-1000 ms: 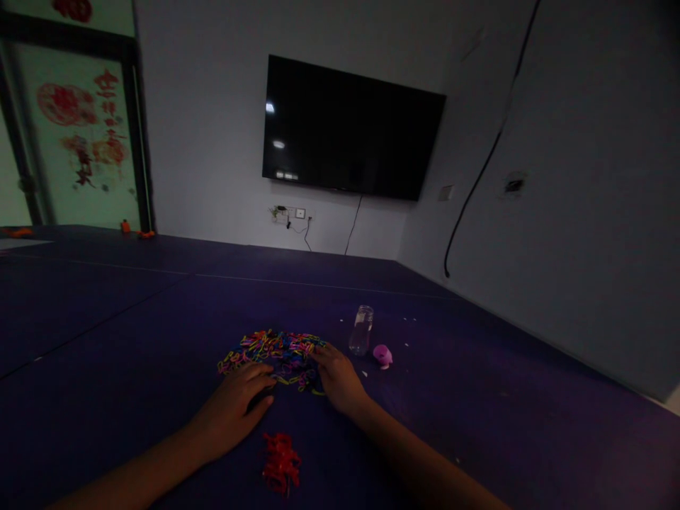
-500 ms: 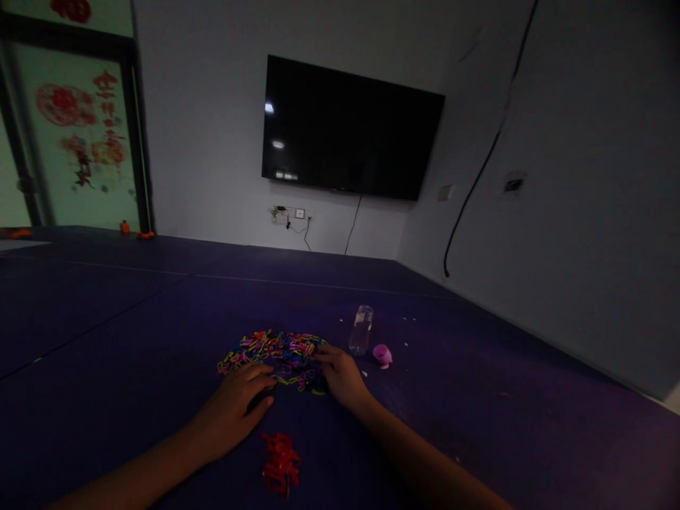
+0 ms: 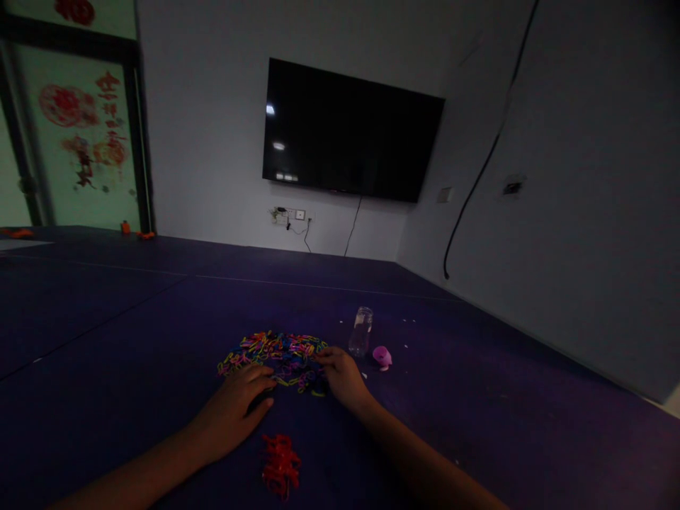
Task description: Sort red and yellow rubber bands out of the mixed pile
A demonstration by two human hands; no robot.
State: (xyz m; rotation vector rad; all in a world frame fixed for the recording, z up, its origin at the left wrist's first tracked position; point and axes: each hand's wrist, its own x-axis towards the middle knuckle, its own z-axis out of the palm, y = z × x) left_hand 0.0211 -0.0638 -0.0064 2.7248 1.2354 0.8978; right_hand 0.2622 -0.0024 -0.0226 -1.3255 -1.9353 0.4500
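Orange bits (image 3: 17,232) lie far off at the left end of the dark purple top (image 3: 159,312), with a flat white sheet (image 3: 21,244) just near them. Behind them is a pale green door (image 3: 79,163) with red pictures and red writing on it. Two more small orange things (image 3: 125,227) sit by the bottom of the door.

Next comes the left hand (image 3: 236,400). It is open, palm down, with its fingers a little bent and its thumb held away from them. Its fingertips are at the near left side of the heap of little loops (image 3: 276,350). I cannot tell if they have hold of a loop.

The heap is spread out flat, and the loops are yellow, pink, blue, red and purple. Closer to the person, apart from the heap, is a small pile of shiny red pieces (image 3: 280,465). A big black TV (image 3: 353,131) hangs on the wall behind, with plugs and thin wires (image 3: 291,216) under it.

The right hand (image 3: 343,375) is at the right side of the heap. Its thumb and pointing finger come close together, but I cannot tell if they pinch a loop. Just beside it stands a clear bottle (image 3: 361,333), and next to that is a pink-purple cup thing (image 3: 382,356). Tiny white bits (image 3: 406,346) are around there. A long black cord (image 3: 478,177) hangs down the right wall.
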